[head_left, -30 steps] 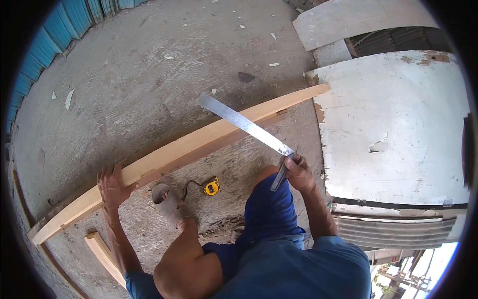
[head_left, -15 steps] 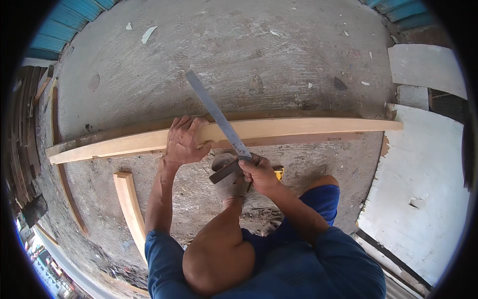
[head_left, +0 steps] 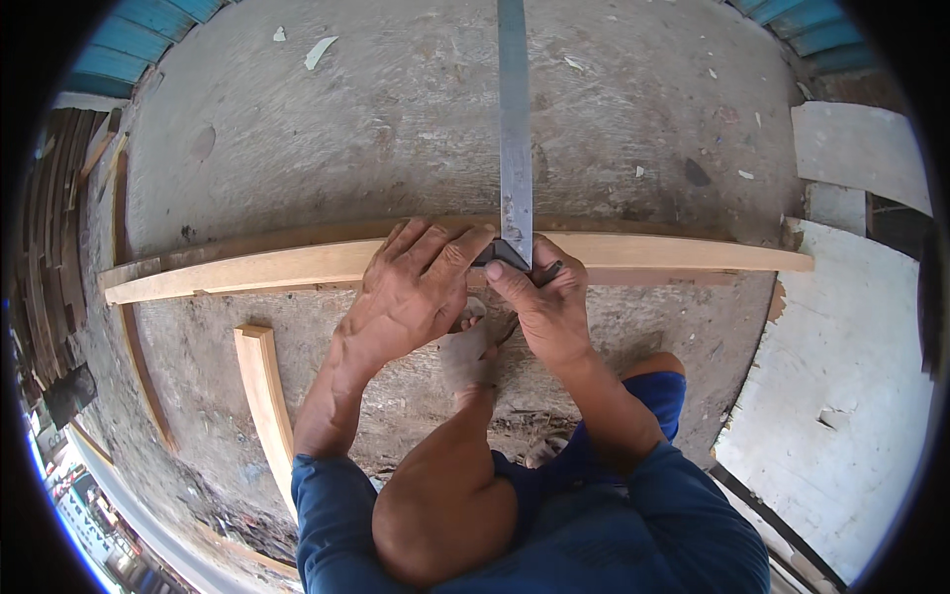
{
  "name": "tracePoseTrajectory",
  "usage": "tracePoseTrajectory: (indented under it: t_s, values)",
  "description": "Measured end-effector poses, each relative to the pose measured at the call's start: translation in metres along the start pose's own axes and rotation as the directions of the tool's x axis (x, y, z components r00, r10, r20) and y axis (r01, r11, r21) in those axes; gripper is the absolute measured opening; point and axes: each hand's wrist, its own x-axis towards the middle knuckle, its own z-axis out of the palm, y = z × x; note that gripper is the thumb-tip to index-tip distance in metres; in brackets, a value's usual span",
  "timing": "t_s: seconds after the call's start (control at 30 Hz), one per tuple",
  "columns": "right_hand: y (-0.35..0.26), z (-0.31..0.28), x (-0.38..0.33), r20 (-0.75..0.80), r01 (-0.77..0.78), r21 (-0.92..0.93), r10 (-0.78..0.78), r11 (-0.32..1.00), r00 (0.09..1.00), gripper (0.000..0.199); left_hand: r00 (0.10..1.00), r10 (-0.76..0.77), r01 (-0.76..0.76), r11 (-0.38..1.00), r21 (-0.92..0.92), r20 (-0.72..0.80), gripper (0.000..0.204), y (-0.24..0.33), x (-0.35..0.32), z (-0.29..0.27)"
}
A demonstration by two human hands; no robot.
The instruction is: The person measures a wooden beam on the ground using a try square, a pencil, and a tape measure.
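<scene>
A long pale wooden plank (head_left: 267, 269) runs crosswise before me. My left hand (head_left: 411, 292) is closed over it, fingertips at its far edge and forefinger beside the dark stock of a try square (head_left: 516, 139). The square's metal blade points away from me across the plank, its stock near the plank's near side. My right hand (head_left: 554, 302) grips the square at its corner, thumb on the stock. A small dark piece (head_left: 547, 272), too hidden to name, sticks out between the right fingers. Both hands partly cover the stock.
Beneath the plank lies another board (head_left: 673, 278). A shorter wooden piece (head_left: 259, 396) rests left of my left forearm. White sheets (head_left: 826, 366) lie at the right, and dark stacked boards (head_left: 47, 238) at the far left. My foot (head_left: 468, 356) is just below the hands.
The try square has turned from slanting left to pointing straight away and now lies across the plank. My left hand has slid right along the plank; my right hand has moved up to it.
</scene>
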Motion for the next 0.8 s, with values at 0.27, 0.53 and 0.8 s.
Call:
tracePoseTrajectory:
  t_s: [0.27,0.53,0.8]
  values:
    - [-0.098,-0.02,-0.041,0.156,0.355,-0.235,-0.325,0.905,0.933,0.03,0.843,-0.22,0.096,0.959,-0.266,-0.491,0.03,-0.048,0.0,-0.06]
    - [-0.048,-0.065,-0.029,-0.035,0.0,-0.582,-0.025,0.813,0.999,0.022,0.895,-0.402,0.445,0.785,-0.431,0.193,0.025,-0.145,-0.005,-0.041]
    - [0.073,-0.045,-0.023,-0.012,-0.201,-0.469,0.222,0.86,0.975,0.02,0.926,-0.183,0.25,0.953,-0.173,0.329,0.023,-0.12,0.009,0.052]
